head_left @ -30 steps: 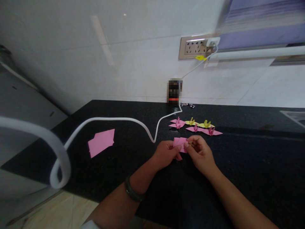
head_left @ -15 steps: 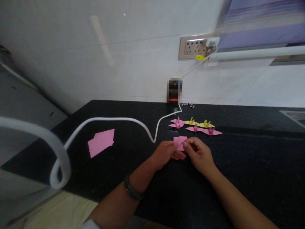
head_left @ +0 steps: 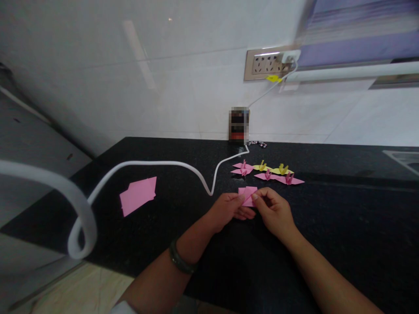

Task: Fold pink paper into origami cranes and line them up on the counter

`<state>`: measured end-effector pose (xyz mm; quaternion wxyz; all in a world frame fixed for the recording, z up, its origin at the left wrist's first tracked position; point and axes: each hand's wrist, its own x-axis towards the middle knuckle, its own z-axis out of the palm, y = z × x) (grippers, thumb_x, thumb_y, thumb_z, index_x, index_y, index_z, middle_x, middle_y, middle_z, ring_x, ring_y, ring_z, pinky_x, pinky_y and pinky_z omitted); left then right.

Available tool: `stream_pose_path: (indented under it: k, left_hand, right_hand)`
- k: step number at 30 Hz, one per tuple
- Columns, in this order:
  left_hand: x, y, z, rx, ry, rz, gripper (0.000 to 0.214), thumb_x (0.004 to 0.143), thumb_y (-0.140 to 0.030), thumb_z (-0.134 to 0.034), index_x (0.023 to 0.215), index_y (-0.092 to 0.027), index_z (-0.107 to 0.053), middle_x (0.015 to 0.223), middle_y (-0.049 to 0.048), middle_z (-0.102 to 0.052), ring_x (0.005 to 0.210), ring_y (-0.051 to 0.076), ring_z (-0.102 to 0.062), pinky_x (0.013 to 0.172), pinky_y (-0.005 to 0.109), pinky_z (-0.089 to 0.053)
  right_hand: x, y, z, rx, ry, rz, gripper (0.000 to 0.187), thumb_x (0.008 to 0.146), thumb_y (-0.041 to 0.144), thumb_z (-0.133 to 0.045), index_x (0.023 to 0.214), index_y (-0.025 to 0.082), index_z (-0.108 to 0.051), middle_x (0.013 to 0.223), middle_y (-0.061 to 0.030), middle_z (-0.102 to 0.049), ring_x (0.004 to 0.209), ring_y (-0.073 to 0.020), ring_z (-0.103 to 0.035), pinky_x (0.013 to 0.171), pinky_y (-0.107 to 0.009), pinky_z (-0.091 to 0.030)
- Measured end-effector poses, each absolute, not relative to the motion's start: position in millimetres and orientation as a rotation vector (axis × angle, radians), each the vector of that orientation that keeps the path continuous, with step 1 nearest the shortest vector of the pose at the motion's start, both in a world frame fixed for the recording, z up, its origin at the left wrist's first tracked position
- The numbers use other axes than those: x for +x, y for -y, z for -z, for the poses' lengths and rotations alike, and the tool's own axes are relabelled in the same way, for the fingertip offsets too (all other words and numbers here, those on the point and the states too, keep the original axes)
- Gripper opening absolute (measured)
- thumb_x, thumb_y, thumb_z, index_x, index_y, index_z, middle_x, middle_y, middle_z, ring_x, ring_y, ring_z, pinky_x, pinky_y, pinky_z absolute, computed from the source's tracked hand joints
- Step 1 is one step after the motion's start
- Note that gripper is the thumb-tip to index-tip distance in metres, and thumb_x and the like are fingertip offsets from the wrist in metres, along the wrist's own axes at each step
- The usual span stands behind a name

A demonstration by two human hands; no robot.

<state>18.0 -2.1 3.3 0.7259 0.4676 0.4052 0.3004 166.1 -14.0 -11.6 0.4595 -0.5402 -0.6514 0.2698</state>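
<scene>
A small folded piece of pink paper [head_left: 248, 192] is held between both hands over the dark countertop. My left hand [head_left: 227, 209] grips its left side, thumb on top and fingers beneath. The right edge is pinched between the thumb and fingers of my right hand [head_left: 273, 209]. Just beyond the hands stand folded paper cranes: pink ones [head_left: 242, 169] at the left and front, and yellow ones [head_left: 283, 170] behind. Farther left lie flat pink paper sheets [head_left: 138, 196], overlapping each other.
A white cable [head_left: 157, 163] loops across the black countertop [head_left: 183, 174] from the left. A blurred-out phone-like device [head_left: 238, 124] leans on the tiled wall, with a beaded string [head_left: 260, 144] beside it. Above is a wall socket [head_left: 268, 64] with a plugged-in charger [head_left: 290, 56].
Almost nothing differs. Both hands keep their hold on the folded pink paper, and the view has shifted very slightly.
</scene>
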Motion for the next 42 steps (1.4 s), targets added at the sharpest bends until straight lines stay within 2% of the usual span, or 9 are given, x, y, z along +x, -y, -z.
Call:
stream_pose_path:
  k: [4,15,24,29,42]
  left_hand:
    - [15.8,-0.2,-5.3,1.096,-0.967,-0.691,0.037,0.073,-0.044,-0.043,0.076,-0.009,-0.053,0.069,0.0094,-0.063,0.059,0.013,-0.059,0.055,0.022,-0.042]
    - [14.4,-0.3,-4.6,1.304,-0.982,-0.716,0.033,0.075,-0.039,-0.042,0.072,-0.009,-0.054,0.066,0.0092,-0.063,0.057,0.011,-0.058,0.056,0.023,-0.043]
    - [16.8,0.5,-5.7,1.237,-1.011,-0.667,0.041,0.073,-0.048,-0.039,0.071,-0.009,-0.053,0.065,0.0088,-0.063,0.055,0.011,-0.057,0.054,0.022,-0.042]
    - [14.7,1.6,-1.8,1.368,-0.980,-0.675,0.039,0.069,-0.047,-0.047,0.076,-0.009,-0.055,0.069,0.0091,-0.063,0.058,0.011,-0.057,0.057,0.023,-0.043]
    - [14.7,2.2,-4.1,1.605,-1.040,-0.651,0.038,0.075,-0.044,-0.037,0.069,-0.011,-0.056,0.066,0.0075,-0.063,0.059,0.013,-0.058,0.057,0.023,-0.043]
  right_hand:
    - [168.1,13.5,10.0,-1.321,1.591,-0.660,0.013,0.077,0.028,-0.046,0.072,0.017,-0.052,0.066,-0.0010,-0.051,0.059,-0.0121,-0.046,0.055,-0.025,-0.037]
    - [166.0,14.3,10.5,-1.365,1.546,-0.685,0.015,0.077,0.029,-0.045,0.071,0.017,-0.052,0.062,0.0001,-0.050,0.055,-0.0113,-0.044,0.052,-0.024,-0.036]
    - [166.8,14.6,9.7,-1.361,1.612,-0.595,0.013,0.076,0.028,-0.047,0.071,0.017,-0.053,0.063,-0.0002,-0.050,0.056,-0.0116,-0.045,0.053,-0.024,-0.036]
    - [167.0,14.0,8.3,-1.363,1.627,-0.570,0.013,0.076,0.028,-0.046,0.070,0.017,-0.053,0.063,-0.0006,-0.051,0.056,-0.0120,-0.046,0.053,-0.024,-0.036]
    - [166.9,13.1,9.8,-1.357,1.626,-0.550,0.014,0.075,0.027,-0.046,0.069,0.017,-0.054,0.061,-0.0009,-0.051,0.055,-0.0120,-0.045,0.052,-0.024,-0.036]
